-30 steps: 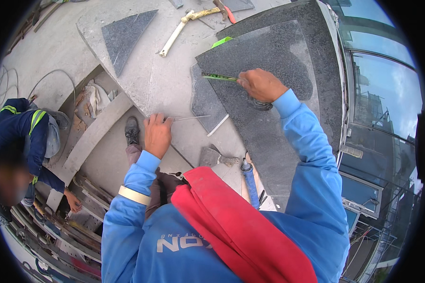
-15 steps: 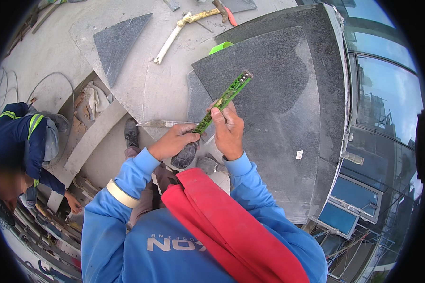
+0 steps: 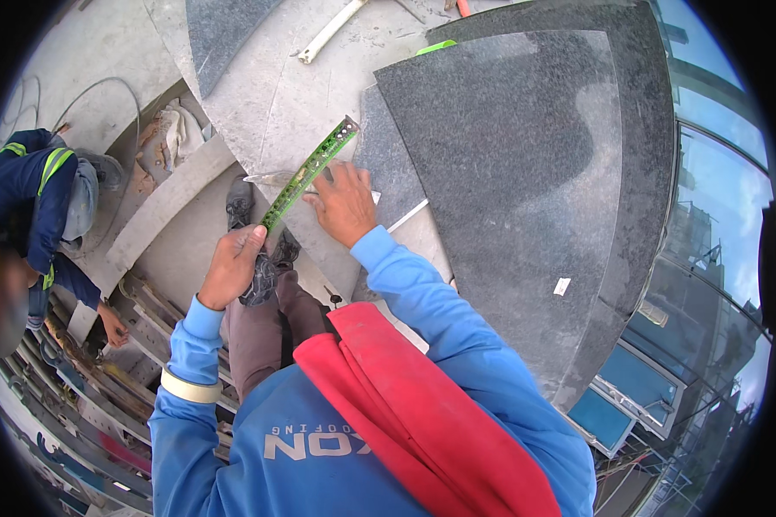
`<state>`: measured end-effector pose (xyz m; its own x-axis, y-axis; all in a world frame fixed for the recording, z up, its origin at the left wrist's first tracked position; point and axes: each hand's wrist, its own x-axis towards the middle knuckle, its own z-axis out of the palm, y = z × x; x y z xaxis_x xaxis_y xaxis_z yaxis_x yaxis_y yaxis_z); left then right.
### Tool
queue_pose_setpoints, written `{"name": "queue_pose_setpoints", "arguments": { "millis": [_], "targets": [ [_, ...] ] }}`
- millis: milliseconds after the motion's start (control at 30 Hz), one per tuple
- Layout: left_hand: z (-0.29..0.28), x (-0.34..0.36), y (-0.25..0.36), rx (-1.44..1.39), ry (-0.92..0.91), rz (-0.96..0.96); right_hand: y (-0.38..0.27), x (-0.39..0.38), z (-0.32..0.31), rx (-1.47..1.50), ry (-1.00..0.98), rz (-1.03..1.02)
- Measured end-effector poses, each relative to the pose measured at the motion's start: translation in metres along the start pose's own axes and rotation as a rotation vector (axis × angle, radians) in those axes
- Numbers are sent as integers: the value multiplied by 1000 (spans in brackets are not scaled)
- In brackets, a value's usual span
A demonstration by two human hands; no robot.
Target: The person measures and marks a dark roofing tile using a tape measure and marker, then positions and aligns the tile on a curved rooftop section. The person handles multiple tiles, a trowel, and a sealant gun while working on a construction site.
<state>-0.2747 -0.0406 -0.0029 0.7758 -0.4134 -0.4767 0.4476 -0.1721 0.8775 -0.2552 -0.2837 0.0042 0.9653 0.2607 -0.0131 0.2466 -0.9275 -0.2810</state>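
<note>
My left hand (image 3: 234, 263) pinches the lower end of a green measuring tape strip (image 3: 306, 179) with dark markings and a metal tip. The strip slants up and to the right over the pale floor. Close to its right edge is my right hand (image 3: 345, 205), fingers bent and apart; whether a fingertip touches the strip I cannot tell. A pointed pale tool (image 3: 267, 178) lies partly hidden beneath the strip. To the right rests a large dark grey stone slab (image 3: 500, 172), with a smaller grey piece (image 3: 388, 159) at its left edge.
A bending co-worker in a navy jacket (image 3: 47, 202) is at the left, beside a curved pale board (image 3: 168, 211) and stacked lengths of material (image 3: 78, 409). At the top lie a white-handled tool (image 3: 332, 33) and a dark stone offcut (image 3: 224, 34). Glass panels (image 3: 720, 181) border the right.
The strip and both hands have moved left. My right hand has let go of the strip, and its fingers have spread. The view has shifted, so the slabs appear higher.
</note>
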Motion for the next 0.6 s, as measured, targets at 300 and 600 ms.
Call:
{"name": "queue_pose_setpoints", "arguments": {
  "millis": [300, 600],
  "targets": [
    [-38, 76, 48, 85, -13, 50, 3, -47, -66, 130, 101, 330],
    [90, 194, 185, 109, -318, 516, 44, -80, -169, 281, 340, 811]
  ]
}}
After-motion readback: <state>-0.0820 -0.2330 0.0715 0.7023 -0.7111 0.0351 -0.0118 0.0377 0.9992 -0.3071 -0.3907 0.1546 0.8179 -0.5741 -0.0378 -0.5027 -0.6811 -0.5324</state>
